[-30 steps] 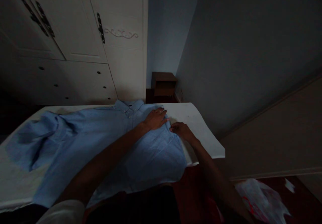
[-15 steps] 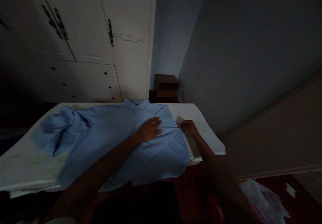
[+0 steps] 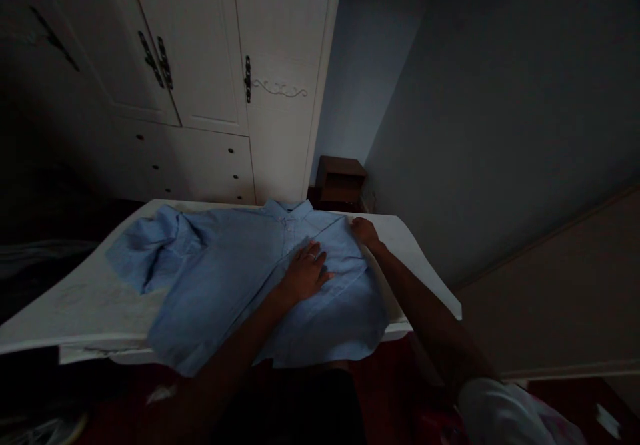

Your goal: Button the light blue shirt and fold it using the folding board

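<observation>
A light blue collared shirt (image 3: 220, 272) lies front up on a white ironing board (image 3: 95, 315), its collar at the far edge and its hem hanging over the near edge. My left hand (image 3: 306, 273) rests flat on the shirt's chest, right of the button line, fingers spread, a ring on one. At the shirt's right shoulder edge, my right hand (image 3: 365, 233) has its fingers closed on the fabric; the fingertips are partly hidden. The sleeve on the left is bunched in folds. The one on the right lies folded over the shirt body.
Behind the board stands a white wardrobe (image 3: 280, 32) with dark handles and drawers. A small brown cabinet (image 3: 343, 177) sits in the corner. A grey wall (image 3: 510, 112) runs along the right. The floor (image 3: 383, 392) is red, and the room is dim.
My right hand has moved away from me along the shirt's right edge to the shoulder. My left hand has slid slightly toward me. The camera view has shifted left.
</observation>
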The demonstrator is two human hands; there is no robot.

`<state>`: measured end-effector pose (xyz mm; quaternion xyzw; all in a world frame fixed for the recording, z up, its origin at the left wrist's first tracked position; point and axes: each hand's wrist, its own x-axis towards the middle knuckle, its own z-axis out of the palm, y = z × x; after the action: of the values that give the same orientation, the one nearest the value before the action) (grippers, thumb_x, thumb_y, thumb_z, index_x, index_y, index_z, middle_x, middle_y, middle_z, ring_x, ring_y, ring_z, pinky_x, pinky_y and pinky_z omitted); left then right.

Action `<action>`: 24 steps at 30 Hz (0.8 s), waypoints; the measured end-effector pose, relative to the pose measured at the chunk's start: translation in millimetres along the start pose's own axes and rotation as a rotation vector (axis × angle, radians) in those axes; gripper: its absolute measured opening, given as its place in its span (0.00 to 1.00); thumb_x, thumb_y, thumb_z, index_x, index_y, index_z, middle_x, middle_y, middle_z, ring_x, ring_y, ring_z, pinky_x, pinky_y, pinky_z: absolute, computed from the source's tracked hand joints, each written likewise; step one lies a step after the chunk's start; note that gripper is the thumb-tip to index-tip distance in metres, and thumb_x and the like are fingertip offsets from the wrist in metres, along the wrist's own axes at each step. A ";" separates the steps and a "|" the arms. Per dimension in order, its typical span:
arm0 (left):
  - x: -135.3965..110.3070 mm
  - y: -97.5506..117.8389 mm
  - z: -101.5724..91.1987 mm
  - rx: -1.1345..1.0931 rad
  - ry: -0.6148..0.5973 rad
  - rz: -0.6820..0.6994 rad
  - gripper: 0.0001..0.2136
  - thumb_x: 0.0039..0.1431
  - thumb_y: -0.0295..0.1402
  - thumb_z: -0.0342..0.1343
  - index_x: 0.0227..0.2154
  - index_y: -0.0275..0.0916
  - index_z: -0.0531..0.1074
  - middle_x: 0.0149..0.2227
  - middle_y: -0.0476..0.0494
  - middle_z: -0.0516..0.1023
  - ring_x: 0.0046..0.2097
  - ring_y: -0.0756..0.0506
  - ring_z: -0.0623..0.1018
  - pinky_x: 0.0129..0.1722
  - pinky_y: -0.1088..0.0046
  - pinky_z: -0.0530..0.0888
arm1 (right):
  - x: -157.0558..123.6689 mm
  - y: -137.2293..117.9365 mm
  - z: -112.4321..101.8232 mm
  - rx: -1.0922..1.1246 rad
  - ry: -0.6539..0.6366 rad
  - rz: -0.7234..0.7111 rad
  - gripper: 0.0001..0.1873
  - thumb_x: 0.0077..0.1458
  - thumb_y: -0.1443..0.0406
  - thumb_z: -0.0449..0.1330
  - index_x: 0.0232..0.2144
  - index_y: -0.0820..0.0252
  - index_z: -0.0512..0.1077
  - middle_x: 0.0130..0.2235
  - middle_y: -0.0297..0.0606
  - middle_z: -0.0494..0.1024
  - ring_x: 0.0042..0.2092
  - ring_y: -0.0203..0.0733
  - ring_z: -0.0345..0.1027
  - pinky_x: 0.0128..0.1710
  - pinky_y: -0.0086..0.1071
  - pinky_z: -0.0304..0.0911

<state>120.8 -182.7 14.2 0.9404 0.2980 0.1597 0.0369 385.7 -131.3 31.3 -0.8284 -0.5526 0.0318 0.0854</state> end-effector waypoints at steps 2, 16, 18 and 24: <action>-27.4 5.8 -2.3 0.016 0.054 -0.058 0.28 0.66 0.49 0.44 0.59 0.32 0.65 0.64 0.28 0.63 0.68 0.34 0.58 0.64 0.50 0.59 | 10.9 -8.7 5.5 0.022 0.002 0.041 0.17 0.62 0.64 0.54 0.48 0.65 0.75 0.51 0.50 0.78 0.54 0.44 0.72 0.49 0.28 0.64; -118.0 6.5 0.2 -0.011 0.310 -0.100 0.24 0.67 0.44 0.47 0.60 0.34 0.63 0.65 0.30 0.63 0.68 0.37 0.59 0.63 0.53 0.64 | 36.0 -24.9 18.6 0.079 0.038 0.229 0.18 0.61 0.65 0.51 0.45 0.66 0.78 0.45 0.57 0.79 0.47 0.53 0.75 0.45 0.39 0.69; -134.8 0.5 -9.3 -0.055 0.396 -0.192 0.21 0.67 0.40 0.48 0.58 0.36 0.65 0.63 0.31 0.64 0.66 0.37 0.63 0.61 0.53 0.68 | 32.4 -23.9 18.0 0.085 0.056 0.179 0.18 0.62 0.65 0.50 0.45 0.66 0.77 0.46 0.56 0.79 0.49 0.53 0.74 0.47 0.39 0.68; -206.5 -27.4 -28.2 -0.136 0.595 -0.530 0.17 0.64 0.44 0.52 0.47 0.38 0.73 0.46 0.35 0.76 0.49 0.37 0.75 0.51 0.53 0.74 | -6.2 -20.0 18.7 0.098 0.153 -0.051 0.23 0.63 0.60 0.51 0.55 0.66 0.68 0.55 0.53 0.73 0.57 0.52 0.65 0.56 0.42 0.60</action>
<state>-62.6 -279.2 -21.2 0.7389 0.5167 0.4294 0.0512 362.3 -127.5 16.2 -0.8089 -0.5632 -0.0068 0.1689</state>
